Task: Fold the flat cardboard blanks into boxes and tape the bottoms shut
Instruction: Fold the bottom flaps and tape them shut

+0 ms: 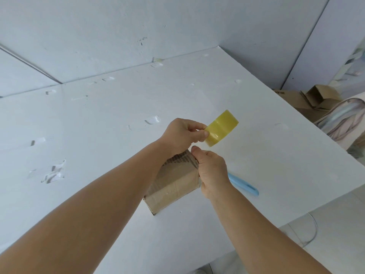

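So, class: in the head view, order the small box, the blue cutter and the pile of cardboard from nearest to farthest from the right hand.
1. Small box, gripped by the right hand.
2. Blue cutter, just right of it on the table.
3. Pile of cardboard, far right, beyond the table.

Bright, even, soft-shadowed light; sharp focus; wide-angle bending at the edges.

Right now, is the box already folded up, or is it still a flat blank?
Folded. The box stands on the table as a solid block with two faces showing; the right hand grips its corner.
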`<action>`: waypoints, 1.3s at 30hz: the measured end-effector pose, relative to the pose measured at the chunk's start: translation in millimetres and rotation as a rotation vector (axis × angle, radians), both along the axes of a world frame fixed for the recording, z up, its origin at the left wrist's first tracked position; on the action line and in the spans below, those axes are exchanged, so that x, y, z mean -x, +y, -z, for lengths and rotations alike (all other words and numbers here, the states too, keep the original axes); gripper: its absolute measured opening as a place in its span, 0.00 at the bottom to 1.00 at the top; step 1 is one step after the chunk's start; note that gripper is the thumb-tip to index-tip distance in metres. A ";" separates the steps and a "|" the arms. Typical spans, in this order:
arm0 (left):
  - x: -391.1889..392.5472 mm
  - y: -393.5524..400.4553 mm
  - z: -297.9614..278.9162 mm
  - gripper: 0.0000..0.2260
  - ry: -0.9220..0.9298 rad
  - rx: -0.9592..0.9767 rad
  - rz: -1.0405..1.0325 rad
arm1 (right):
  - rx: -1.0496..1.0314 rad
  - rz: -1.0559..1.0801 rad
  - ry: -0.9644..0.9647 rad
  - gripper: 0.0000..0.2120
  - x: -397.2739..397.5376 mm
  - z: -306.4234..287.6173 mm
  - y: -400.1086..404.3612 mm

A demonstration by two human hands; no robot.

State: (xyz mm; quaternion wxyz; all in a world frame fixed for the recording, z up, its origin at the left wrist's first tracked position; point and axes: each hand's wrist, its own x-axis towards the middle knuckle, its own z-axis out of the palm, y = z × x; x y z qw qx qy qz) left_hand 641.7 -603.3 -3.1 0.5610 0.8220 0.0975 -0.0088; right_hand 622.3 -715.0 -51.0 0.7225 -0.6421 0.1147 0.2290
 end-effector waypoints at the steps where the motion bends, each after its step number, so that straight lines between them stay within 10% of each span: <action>1: 1.9 0.8 0.0 0.04 -0.018 0.024 -0.012 | -0.003 0.007 -0.010 0.11 0.7 -0.9 1.1; 17: 3.6 -5.6 -7.3 0.09 0.066 -0.093 0.059 | -0.024 0.086 -0.110 0.12 7.7 3.6 -1.7; 28: 6.3 7.5 -7.6 0.07 -0.114 0.257 -0.224 | -0.030 0.033 -0.071 0.12 9.9 1.2 -2.0; 39: 71.3 35.1 -8.4 0.09 -0.161 0.015 -0.374 | 0.063 -0.115 0.010 0.12 2.4 8.0 -7.7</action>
